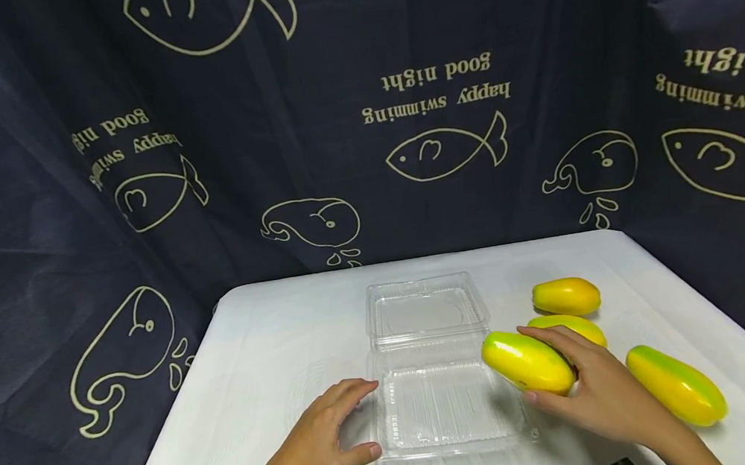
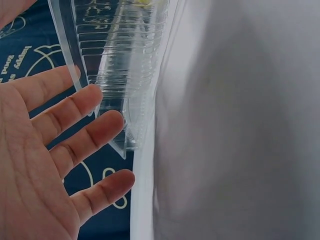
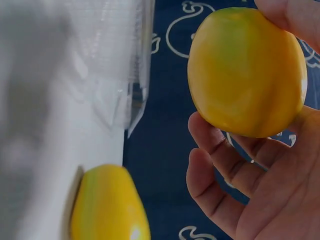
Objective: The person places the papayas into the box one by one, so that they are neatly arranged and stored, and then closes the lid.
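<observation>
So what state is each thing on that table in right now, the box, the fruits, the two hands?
Clear plastic box: open, empty, lid folded back flat.
Held papaya: gripped, beside the box's right edge, not yet inside.
Far papaya: lying loose on the table.
Middle papaya: lying loose, partly hidden behind the hand.
Right papaya: lying loose.
Left hand: fingers straight, against the box's left edge.
Right hand: curled around the held papaya.

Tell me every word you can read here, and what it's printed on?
"good night", upside down, on the dark cloth backdrop.
"happy swimming", upside down, just below it on the same cloth.
Both lines repeat at the left and, cut off by the frame, at the right.
The clear plastic box and the yellow-green fruit carry no readable text.
</observation>
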### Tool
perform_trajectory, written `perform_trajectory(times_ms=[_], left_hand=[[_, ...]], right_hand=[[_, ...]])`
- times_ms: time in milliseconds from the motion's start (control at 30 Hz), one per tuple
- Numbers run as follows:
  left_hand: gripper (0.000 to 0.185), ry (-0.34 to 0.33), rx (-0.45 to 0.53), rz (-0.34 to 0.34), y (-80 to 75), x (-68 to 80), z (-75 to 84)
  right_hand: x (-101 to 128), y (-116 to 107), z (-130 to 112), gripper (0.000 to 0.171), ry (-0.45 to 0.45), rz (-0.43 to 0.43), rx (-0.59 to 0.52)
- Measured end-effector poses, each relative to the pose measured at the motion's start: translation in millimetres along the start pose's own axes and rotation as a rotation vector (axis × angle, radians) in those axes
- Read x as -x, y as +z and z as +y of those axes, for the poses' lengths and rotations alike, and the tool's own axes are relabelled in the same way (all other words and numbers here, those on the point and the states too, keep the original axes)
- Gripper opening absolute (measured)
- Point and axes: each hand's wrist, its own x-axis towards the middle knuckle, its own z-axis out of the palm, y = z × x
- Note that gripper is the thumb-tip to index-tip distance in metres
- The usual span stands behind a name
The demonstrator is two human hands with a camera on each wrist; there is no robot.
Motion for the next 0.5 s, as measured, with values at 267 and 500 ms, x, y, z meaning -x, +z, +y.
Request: perform_trajectory(times_ms=[267,500], left_hand=[[0.078,-0.014,0.018,0.006,-1.7,-2.3,0.8],[0.079,-0.006,-0.024,0.018,-1.6,-0.2,2.1]], right_hand=[[-26,1,-11,0.081,-0.07,-0.05,0.032],[-43,7,-17,0.081,-0.143,-0.074,0.041]])
